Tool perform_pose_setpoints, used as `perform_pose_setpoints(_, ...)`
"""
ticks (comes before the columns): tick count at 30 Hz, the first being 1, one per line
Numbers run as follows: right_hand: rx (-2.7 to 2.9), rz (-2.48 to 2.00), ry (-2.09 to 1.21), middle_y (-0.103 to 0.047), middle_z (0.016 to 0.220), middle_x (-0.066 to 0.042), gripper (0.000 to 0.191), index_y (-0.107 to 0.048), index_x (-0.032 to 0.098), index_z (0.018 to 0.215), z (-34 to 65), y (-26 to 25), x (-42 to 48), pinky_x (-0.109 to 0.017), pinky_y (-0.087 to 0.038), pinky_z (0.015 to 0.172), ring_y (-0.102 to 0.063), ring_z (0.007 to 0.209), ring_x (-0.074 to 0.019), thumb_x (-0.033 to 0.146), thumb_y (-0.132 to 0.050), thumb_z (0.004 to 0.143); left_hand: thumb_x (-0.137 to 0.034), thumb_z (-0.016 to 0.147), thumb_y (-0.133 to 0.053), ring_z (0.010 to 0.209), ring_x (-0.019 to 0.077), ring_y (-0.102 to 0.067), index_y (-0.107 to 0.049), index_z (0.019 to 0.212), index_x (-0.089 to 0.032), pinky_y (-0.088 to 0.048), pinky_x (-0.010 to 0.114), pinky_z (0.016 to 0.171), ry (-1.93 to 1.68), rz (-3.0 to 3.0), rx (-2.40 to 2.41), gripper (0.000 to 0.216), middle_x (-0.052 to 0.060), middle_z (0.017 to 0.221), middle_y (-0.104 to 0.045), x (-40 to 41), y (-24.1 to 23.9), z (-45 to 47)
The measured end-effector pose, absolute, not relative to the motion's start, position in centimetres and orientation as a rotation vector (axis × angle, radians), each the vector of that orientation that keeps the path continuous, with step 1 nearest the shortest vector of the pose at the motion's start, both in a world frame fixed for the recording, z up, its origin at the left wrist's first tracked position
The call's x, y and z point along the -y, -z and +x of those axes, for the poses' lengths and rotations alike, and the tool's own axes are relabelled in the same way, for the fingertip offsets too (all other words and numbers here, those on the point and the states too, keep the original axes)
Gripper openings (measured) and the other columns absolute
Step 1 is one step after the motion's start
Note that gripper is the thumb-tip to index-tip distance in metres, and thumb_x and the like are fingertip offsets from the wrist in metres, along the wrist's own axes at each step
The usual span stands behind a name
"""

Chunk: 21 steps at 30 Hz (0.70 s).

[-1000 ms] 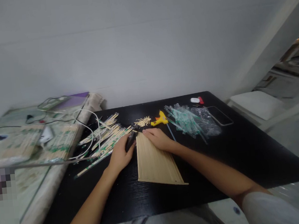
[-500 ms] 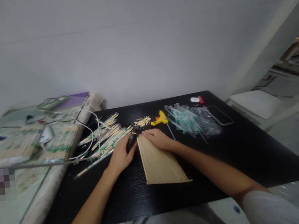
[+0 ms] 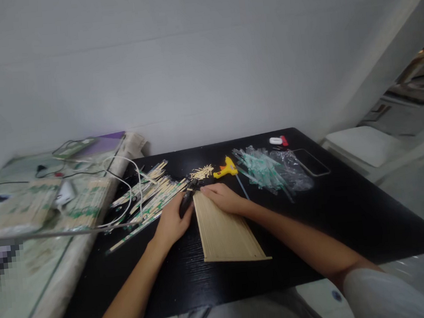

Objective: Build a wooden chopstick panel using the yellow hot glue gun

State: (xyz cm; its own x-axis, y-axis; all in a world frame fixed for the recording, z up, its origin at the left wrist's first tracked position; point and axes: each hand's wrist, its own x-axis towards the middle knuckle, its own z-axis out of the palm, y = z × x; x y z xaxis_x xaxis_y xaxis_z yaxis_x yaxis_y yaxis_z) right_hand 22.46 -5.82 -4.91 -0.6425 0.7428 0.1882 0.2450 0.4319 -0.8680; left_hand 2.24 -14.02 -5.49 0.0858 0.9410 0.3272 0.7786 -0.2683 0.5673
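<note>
While our right hand grips stick panel by its far end, probably steadying it, our left hand wraps round black tool just beside that end. Panel lies partly under right hand, reaching from it toward front edge of surface. Yellow glue gun sits nearer back edge, seemingly parked clear yet within reach.

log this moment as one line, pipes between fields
left hand: holds dark tool | right hand: on wooden panel, far end | beyond panel: yellow glue gun, small stick pieces | surface: black table
</note>
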Motion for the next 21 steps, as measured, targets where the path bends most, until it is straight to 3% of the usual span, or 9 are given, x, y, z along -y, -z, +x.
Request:
perform_pose_setpoints(6,2.116,-0.819,-1.183,-0.041,0.066,0.003,0.045,-0.039,0.021,0.067,22.45,4.79,5.90,-0.029,-0.028,0.063,-0.040,0.067,-0.0141,0.049,-0.037,0.102,-0.037,0.092,-0.052,0.078,0.0233,-0.065,-0.056,0.094,-0.022,-0.050,0.034,0.074,-0.954,2.077,-1.767,0.016,0.004,0.085,-0.069,14.07,5.30,2.20)
perform_pose_setpoints(14,2.081,-0.826,-1.241,-0.041,0.068,0.002,0.043,-0.039,0.022,0.067,22.32,4.72,6.00,-0.029,-0.028,0.064,-0.039,0.068,-0.0149,0.049,-0.037,0.100,-0.029,0.085,-0.056,0.066,0.0204,-0.063,-0.057,0.090,-0.024,-0.047,0.029,0.066,-0.981,2.075,-1.854,0.008,0.001,0.076,-0.069,13.99,5.97,1.87)
perform_pose_setpoints(21,2.026,-0.885,-1.315,-0.046,0.069,0.001,0.042,-0.045,0.021,0.068,22.01,5.44,5.82,-0.030,-0.033,0.069,-0.042,0.071,-0.0153,0.046,-0.039,0.101,-0.040,0.089,-0.055,0.062,0.0207,-0.063,-0.059,0.087,-0.024,-0.045,0.029,0.064,-0.902,2.015,-1.957,0.017,0.002,0.072,-0.069,13.90,6.05,1.97)
